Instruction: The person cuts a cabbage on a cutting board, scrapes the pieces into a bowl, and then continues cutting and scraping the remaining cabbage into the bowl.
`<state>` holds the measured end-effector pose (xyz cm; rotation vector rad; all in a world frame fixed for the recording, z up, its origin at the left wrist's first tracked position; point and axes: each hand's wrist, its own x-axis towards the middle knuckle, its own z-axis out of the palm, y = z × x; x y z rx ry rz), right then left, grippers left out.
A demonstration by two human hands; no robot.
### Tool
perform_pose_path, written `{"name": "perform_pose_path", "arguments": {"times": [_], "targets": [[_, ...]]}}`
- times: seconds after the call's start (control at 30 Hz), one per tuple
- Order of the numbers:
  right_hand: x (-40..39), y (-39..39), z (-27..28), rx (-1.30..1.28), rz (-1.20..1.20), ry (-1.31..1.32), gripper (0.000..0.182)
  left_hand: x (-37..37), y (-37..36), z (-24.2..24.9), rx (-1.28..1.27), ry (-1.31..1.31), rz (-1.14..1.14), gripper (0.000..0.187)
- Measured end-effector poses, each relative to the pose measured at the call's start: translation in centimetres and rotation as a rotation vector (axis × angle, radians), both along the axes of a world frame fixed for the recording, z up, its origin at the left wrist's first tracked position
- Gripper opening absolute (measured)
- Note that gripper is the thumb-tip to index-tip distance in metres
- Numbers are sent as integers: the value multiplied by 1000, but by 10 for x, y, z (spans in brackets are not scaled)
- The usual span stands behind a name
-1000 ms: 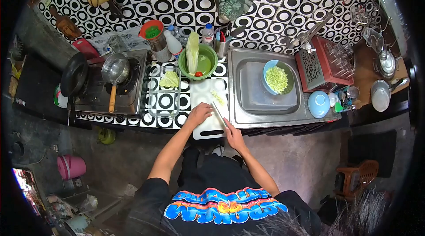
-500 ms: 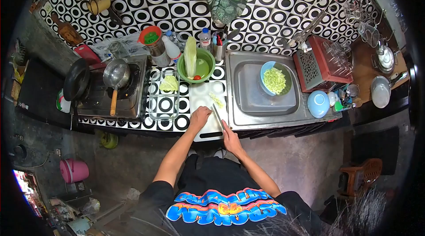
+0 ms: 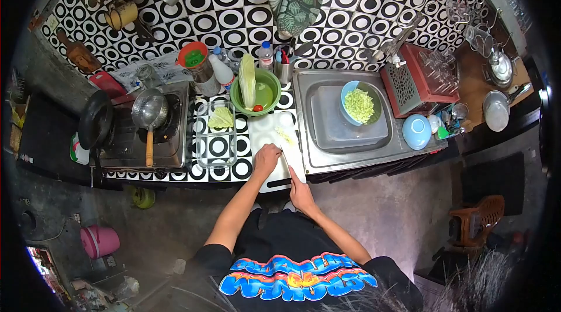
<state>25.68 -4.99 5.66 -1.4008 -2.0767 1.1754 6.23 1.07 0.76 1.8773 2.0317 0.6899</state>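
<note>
Since the right hand has its fingers closed around the knife over the white cutting board, I judge from my remote seat that slicing is the step in hand. Pale-green shreds lie on the board, near the blade's tip at 12 o'clock. My left hand sits beside the blade at 9 o'clock, fingers curled; I cannot tell whether they pin any leaf. As I see it, another cut calls for tucked fingertips and steady downward pressure.

From the board, a green basin of smooth plastic stands at 11 o'clock, with a long, ribbed cabbage propped upright and a glossy red tomato. At 10 o'clock, a clear, squared dish holds a crinkled leaf. At 2 o'clock, over the metal sink, a round blue bowl carries a fluffy chopped heap. Ring-patterned tiles cover the bench.
</note>
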Motion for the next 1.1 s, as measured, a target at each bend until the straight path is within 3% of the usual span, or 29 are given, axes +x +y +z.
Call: {"name": "perform_pose_path", "arguments": {"times": [0.27,0.57,0.9,1.0,1.1], "targets": [[-7,-5,14,-66,-8,-95,62,-1,0,-2,19,-27,1,10],[-32,25,-25,35,-29,13,59,-3,1,-4,-11,-45,-7,10],[-25,53,-13,18,-1,27,55,-5,-1,0,-30,-132,46,12],[-15,51,3,-97,13,15,54,-6,0,2,-61,-140,48,11],[-15,42,-1,24,1,39,54,-5,0,5,-58,-150,66,11]]}}
